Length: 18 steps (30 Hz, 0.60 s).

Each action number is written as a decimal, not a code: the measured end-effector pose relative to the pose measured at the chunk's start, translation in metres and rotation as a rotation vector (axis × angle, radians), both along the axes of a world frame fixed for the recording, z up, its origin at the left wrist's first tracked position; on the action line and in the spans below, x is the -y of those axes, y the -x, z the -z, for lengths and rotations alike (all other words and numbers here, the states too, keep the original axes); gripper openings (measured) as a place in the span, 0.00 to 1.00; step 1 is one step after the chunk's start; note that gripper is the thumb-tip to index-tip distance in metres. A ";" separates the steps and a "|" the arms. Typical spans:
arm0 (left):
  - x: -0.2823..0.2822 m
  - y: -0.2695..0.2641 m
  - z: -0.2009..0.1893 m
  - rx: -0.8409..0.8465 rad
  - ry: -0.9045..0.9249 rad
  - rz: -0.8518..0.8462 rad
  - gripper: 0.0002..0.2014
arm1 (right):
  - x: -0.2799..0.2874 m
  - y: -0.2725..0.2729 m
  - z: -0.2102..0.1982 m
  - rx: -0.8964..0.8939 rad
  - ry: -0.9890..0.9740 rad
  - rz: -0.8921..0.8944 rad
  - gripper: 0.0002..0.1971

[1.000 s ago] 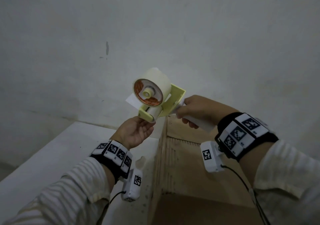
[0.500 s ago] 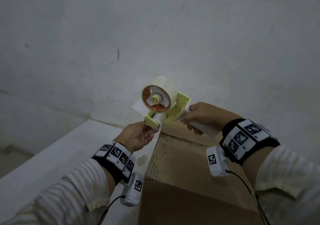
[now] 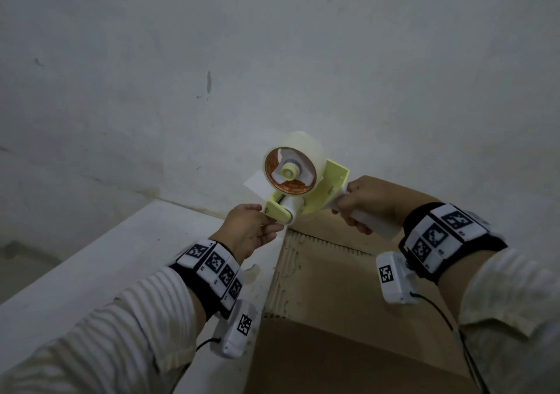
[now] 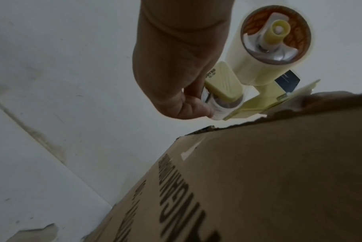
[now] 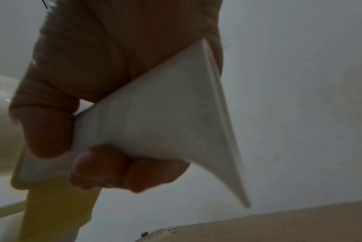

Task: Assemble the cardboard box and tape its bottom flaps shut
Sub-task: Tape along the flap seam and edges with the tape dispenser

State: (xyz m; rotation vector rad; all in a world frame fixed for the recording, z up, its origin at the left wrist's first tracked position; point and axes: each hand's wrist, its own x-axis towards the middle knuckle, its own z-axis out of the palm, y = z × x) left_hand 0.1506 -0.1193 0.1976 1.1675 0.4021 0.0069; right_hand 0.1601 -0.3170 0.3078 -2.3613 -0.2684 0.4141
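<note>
Down at five o'clock in the head view stands the cardboard box (image 3: 348,318), corrugated brown, its large dark print cut off and unreadable. Above its far edge the right hand (image 3: 368,201) wraps the white handle of the pale yellow tape dispenser (image 3: 306,193). Its embossed lettering is too blurred to read. At nine o'clock of its roller, the left hand (image 3: 248,230) pinches the tape end.

The tape dispenser (image 3: 315,193) has a pale yellow frame and a white handle (image 3: 369,224). Its tape roll (image 3: 298,154) looks cream, with an orange-brown printed core. The cardboard box (image 3: 348,318) is brown with dark block lettering. The sleeves (image 3: 127,327) are white with faint stripes. The wristbands (image 3: 212,265) are black with black-and-white square markers. The counter (image 3: 91,266) is white.
</note>
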 end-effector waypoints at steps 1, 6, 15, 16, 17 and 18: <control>0.002 0.001 0.000 -0.010 -0.009 -0.001 0.23 | 0.000 0.000 0.001 -0.002 0.005 0.004 0.07; 0.002 0.007 0.003 -0.043 -0.030 -0.008 0.20 | 0.011 -0.005 0.003 0.007 0.071 0.015 0.07; 0.000 0.010 0.009 -0.067 -0.022 0.043 0.09 | 0.018 -0.009 0.002 -0.025 0.192 0.086 0.02; 0.000 0.009 0.012 -0.080 -0.027 0.052 0.09 | 0.017 -0.010 0.003 -0.027 0.212 0.088 0.04; 0.000 0.009 0.014 -0.094 -0.035 0.061 0.09 | 0.016 -0.011 0.005 -0.031 0.227 0.088 0.04; 0.002 0.009 0.016 -0.105 -0.051 0.072 0.10 | 0.015 -0.011 0.006 -0.041 0.234 0.089 0.05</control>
